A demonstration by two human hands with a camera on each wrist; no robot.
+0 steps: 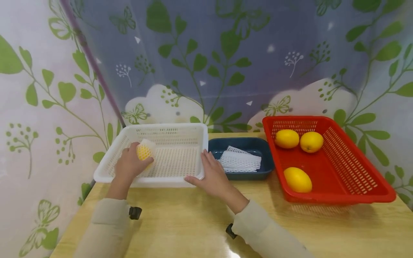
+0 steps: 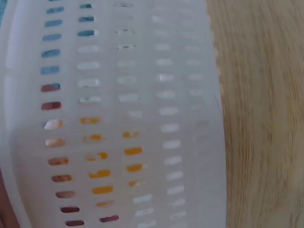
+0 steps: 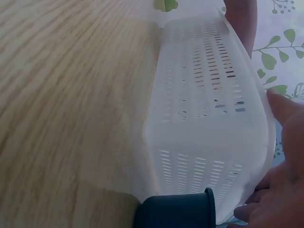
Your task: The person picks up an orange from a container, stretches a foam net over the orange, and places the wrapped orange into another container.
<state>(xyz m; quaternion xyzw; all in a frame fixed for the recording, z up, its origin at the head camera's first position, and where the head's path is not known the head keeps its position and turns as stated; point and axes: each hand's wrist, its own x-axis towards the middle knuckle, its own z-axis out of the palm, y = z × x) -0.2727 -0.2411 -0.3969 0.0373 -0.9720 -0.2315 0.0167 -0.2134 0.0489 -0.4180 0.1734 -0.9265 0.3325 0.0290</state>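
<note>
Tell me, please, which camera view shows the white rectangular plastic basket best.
The head view: it shows the white basket from above, with floor, walls and nearly the whole rim. The left wrist view shows only part of one slotted wall, close; the right wrist view shows two outer walls.

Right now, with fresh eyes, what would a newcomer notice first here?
Probably the red basket on the right, holding three yellow fruits. Next, the left hand holding a netted yellow fruit inside the white basket on the left, while the right hand touches that basket's near right corner.
</note>
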